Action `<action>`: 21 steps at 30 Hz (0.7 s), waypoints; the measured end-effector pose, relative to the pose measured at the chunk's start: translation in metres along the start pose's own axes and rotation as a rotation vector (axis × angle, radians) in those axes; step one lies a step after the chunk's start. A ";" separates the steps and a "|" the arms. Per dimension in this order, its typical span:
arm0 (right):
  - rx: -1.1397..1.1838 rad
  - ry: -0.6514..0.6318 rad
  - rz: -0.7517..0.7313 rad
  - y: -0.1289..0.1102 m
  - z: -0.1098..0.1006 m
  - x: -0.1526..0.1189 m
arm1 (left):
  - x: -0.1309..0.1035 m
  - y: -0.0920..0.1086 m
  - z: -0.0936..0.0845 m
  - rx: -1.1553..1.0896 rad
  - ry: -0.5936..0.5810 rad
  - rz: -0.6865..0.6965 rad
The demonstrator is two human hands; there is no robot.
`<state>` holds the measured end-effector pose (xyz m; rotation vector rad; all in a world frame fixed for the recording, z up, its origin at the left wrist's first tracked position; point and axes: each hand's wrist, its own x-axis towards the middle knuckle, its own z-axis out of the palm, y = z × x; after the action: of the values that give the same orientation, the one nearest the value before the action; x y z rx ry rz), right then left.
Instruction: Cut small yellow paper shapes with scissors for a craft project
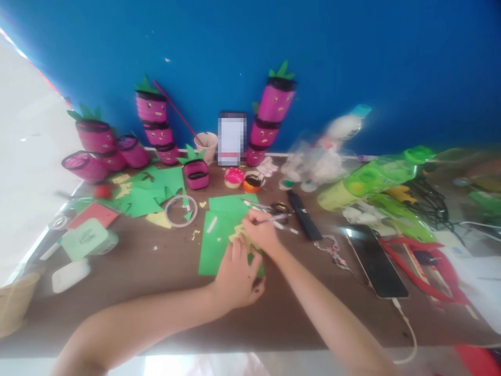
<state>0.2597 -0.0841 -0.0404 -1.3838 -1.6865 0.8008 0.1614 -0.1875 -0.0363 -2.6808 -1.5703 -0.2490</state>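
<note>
My left hand (239,271) lies over green paper sheets (211,253), its fingers apart and their tips resting on a small piece of yellow paper (237,231). Close beside it, my right hand (261,232) is closed in a pinch on a thin dark pen (266,221); its tip is hidden by the fingers. Scissors (278,208) lie just beyond the right hand. White paper strips (212,224) are scattered on the green sheet. A roll of clear tape (180,211) stays left of the sheets.
Purple cups with faces (158,137) stand stacked along the blue wall; another stack (270,117) leans right. A phone (232,138) is propped there. Paint pots (234,177) sit in front. On the right are a charging phone (378,261) and a green bottle (371,177); green scraps (152,190) lie left.
</note>
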 end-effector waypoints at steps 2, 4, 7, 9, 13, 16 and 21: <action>0.011 0.027 0.007 0.000 0.000 0.000 | 0.000 0.000 0.000 0.004 -0.001 -0.001; 0.049 0.066 0.028 -0.001 -0.001 0.001 | 0.000 0.000 0.000 0.006 -0.010 -0.001; 0.146 0.075 0.077 -0.004 -0.004 0.004 | 0.000 -0.001 -0.001 0.000 -0.024 0.002; 0.156 0.024 0.087 -0.005 -0.006 0.005 | 0.001 -0.001 -0.002 -0.010 -0.027 0.000; 0.060 -0.061 0.046 -0.005 -0.009 0.004 | 0.002 -0.002 -0.004 -0.021 -0.039 0.004; -0.015 -0.066 -0.013 -0.003 -0.009 0.001 | 0.003 -0.002 -0.005 -0.024 -0.046 0.010; -0.077 -0.163 -0.036 -0.003 -0.006 -0.002 | 0.003 -0.002 -0.005 -0.016 -0.050 0.012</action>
<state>0.2632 -0.0873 -0.0353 -1.3666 -1.8795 0.8556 0.1604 -0.1844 -0.0312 -2.7285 -1.5723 -0.1964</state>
